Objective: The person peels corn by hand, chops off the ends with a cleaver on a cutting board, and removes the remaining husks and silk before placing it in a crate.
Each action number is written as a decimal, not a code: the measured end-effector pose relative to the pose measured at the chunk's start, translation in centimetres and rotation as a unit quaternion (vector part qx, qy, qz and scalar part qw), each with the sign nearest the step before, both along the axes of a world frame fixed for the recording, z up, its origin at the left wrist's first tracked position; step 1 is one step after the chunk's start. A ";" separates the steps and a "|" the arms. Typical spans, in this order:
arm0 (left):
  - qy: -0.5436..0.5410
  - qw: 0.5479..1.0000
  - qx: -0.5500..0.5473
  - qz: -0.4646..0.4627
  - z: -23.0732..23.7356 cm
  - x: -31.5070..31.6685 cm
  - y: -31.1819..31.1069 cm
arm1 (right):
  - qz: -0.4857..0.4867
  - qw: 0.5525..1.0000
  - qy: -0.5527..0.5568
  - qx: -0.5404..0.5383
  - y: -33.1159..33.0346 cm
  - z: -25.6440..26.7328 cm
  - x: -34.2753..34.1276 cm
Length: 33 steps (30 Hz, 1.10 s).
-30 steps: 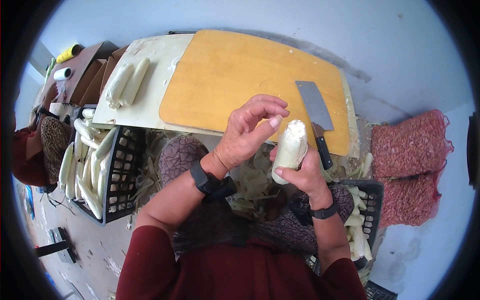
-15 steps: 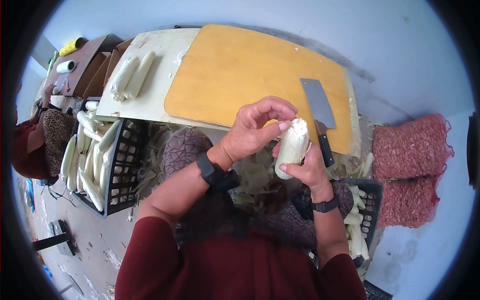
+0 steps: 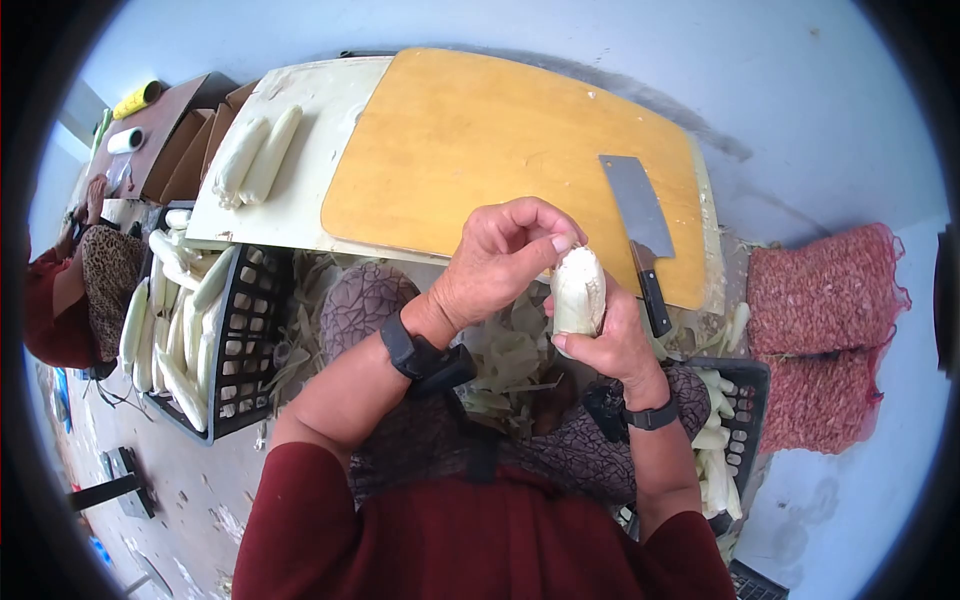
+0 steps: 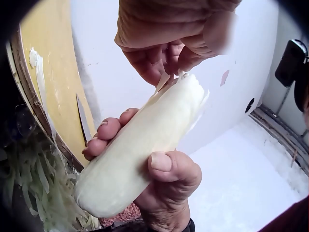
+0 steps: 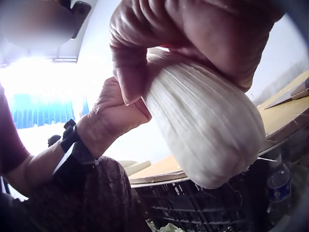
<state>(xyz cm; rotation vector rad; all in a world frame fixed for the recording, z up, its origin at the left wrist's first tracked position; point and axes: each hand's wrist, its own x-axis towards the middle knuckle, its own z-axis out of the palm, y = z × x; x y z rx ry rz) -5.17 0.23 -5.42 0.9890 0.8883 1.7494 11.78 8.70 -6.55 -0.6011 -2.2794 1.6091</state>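
Note:
My right hand [image 3: 620, 340] grips a short, pale ear of corn [image 3: 575, 303] in its husk, with the thumb across the near side and the fingers wrapped behind. The ear's rough end points up and away from me. At that end my left hand [image 3: 500, 248] pinches a thin strip of husk [image 4: 162, 83] between thumb and fingers, as the left wrist view shows. Ribbed husk and a few fine hairs at the rounded lower end appear in the right wrist view. Beyond the hands, a cleaver [image 3: 637, 205] lies on the yellow board [image 3: 480, 150].
Two pale ears [image 3: 257, 160] lie on the white tabletop at left. A black crate [image 3: 250, 345] full of ears stands below them, another crate [image 3: 757, 400] at my right. Red mesh sacks [image 3: 820, 290] lie beyond it. Husk scraps [image 3: 500, 360] cover the floor between my knees. Another person sits far left.
My left hand, apart from the ear a second ago with its fingers spread, has come to the rough end and pinches husk there. The ear has tipped slightly in my right hand.

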 end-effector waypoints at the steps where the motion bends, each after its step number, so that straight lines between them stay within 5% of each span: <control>1: -0.004 1.000 -0.005 -0.001 0.1 0.0 0.0 | 0.002 1.000 -0.003 0.000 0.0 0.1 0.0; 14: -0.029 0.999 0.036 -0.028 0.1 0.2 -0.1 | 0.003 0.996 0.026 -0.086 -0.6 1.6 -0.2; 33: 0.086 0.993 0.074 0.011 -0.6 0.1 0.3 | -0.012 0.996 0.032 -0.083 -0.6 1.7 -0.2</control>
